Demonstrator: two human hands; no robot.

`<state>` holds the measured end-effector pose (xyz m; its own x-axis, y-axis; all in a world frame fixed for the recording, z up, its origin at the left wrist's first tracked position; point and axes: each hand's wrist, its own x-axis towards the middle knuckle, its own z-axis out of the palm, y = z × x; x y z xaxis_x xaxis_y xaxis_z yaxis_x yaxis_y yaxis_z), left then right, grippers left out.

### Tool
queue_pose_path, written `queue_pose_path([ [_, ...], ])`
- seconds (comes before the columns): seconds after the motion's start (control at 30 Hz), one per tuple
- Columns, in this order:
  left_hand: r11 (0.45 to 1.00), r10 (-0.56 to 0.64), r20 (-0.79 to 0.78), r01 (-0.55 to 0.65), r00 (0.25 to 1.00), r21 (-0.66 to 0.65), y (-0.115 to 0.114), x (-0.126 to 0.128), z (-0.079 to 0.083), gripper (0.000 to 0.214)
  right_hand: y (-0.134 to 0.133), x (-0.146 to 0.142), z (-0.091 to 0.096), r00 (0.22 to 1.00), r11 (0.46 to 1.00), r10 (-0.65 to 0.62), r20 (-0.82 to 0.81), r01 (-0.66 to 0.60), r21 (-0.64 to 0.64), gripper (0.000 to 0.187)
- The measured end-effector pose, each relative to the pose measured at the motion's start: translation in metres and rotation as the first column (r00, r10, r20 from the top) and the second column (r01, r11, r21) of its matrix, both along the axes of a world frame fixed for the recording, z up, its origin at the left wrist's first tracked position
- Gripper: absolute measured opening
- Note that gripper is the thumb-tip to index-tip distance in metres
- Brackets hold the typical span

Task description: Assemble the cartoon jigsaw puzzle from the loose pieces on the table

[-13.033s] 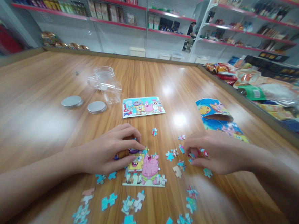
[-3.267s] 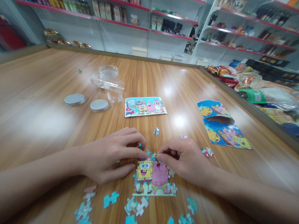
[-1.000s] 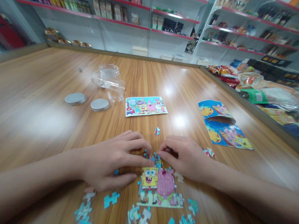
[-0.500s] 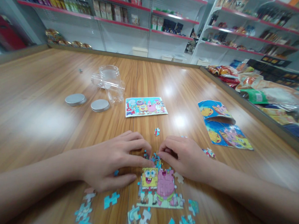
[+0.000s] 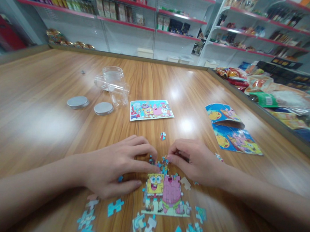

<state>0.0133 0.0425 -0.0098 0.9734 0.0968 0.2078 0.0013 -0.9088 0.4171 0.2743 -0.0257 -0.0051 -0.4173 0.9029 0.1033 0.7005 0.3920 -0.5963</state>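
Cardboard puzzle [image 5: 163, 195], glossy print, yellow + pink cartoon figs. Lies flat on counter [image 5: 39, 123] near front edge, between both hands.

Progress, my read: lower block w/ the two figs is joined, approx rectangular. Top row ragged, only partly in. Plenty left to place.

- L hand [image 5: 115, 166]: palm down, fingers spread flat, tips pressing on puzzle's top-left edge, gripping nothing.
- R hand [image 5: 194, 162]: fingers curled, tips look pinched on a small blue piece [image 5: 164, 162] at top edge, touching the built part.

Around it: loose pcs [image 5: 114, 207], mostly blue/teal w/ knobbed outlines, scattered in front & to either side. One lone pc [image 5: 163, 135] sits further out.

Beyond:
- ref card [image 5: 151, 110], thin, shiny, same kind of cartoon scene.
- Left of that, clear plastic jars [image 5: 114, 85], one on its side, + two round flat metal lids [image 5: 103, 108] just beside.
- Right, printed bag [image 5: 233, 129], part curled up.

Counter is wood-grain, polished, lamp glare on it. Snack packs [image 5: 271, 95] along right rim. Red-edged shelves [image 5: 124, 12] behind.
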Motion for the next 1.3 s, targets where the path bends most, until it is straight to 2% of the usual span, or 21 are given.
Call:
queue_pose_path([
  [0.07, 1.000, 0.000, -0.015, 0.000, 1.000, 0.000, -0.001, 0.000, 0.001, 0.052, 0.000, 0.003, 0.005, 1.000, 1.000, -0.006, 0.005, 0.006, 0.008, 0.012],
  [0.17, 1.000, 0.002, -0.009, -0.002, 1.000, -0.002, -0.001, 0.000, 0.002, 0.051, -0.001, 0.007, 0.008, 0.997, 0.998, 0.030, 0.065, -0.027, -0.050, 0.012],
  [0.3, 1.000, 0.002, 0.008, -0.002, 1.000, 0.001, 0.000, -0.001, 0.000, 0.048, -0.002, 0.008, 0.005, 0.993, 0.996, 0.023, 0.114, -0.013, -0.092, 0.014],
  [0.77, 1.000, 0.002, -0.047, -0.002, 0.999, -0.001, 0.000, -0.001, 0.001, 0.055, 0.000, 0.006, -0.002, 0.994, 0.998, -0.031, 0.108, 0.036, -0.042, 0.014],
  [1.3, 1.000, 0.009, -0.040, -0.008, 0.999, 0.003, 0.000, -0.002, -0.001, 0.049, 0.003, 0.011, -0.002, 0.965, 0.996, -0.043, 0.257, 0.022, 0.085, 0.016],
])
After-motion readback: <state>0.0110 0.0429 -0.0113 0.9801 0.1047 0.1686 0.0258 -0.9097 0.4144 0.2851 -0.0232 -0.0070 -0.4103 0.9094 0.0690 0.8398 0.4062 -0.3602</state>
